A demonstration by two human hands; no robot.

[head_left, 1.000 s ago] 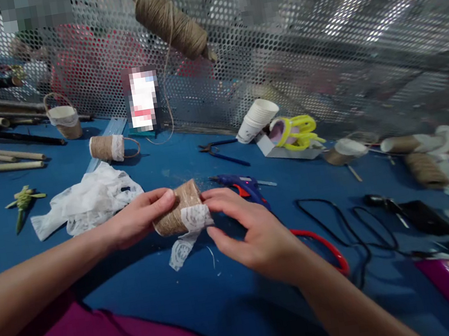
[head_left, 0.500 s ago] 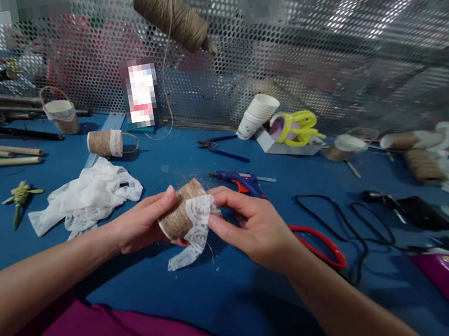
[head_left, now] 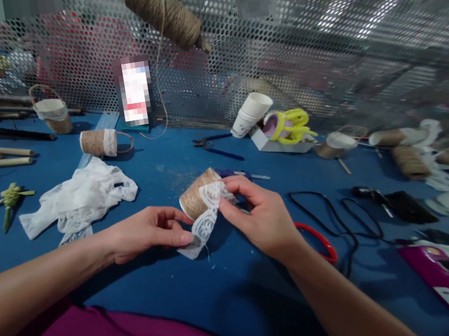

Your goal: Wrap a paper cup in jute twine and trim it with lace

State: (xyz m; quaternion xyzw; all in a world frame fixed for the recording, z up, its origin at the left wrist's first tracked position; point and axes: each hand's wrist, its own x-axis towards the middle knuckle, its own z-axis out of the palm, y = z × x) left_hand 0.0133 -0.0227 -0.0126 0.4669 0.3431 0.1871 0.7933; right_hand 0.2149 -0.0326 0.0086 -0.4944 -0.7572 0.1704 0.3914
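A paper cup wrapped in brown twine (head_left: 197,196) is tilted on its side above the blue table, its white rim toward the left. White lace ribbon (head_left: 205,223) lies across its right end, and a loose tail hangs down to the left. My right hand (head_left: 260,216) pinches the lace against that end of the cup, fingers closed. With thumb and fingers, my left hand (head_left: 156,233) grips the lace's loose tail, just left of the cup. Behind the cup, a blue glue gun (head_left: 232,175) is partly hidden.
Bunched white lace (head_left: 79,194) lies at left, near a twine-wrapped cup with a handle (head_left: 99,143). Pliers (head_left: 219,149) and stacked paper cups (head_left: 250,114) stand farther back. Red handles (head_left: 321,240), a black cord (head_left: 335,218) and a purple power strip (head_left: 438,276) are at right.
My left hand has let go of the cup's side and moved to the lace's loose tail. The cup has shifted slightly right and up, still in my right hand.
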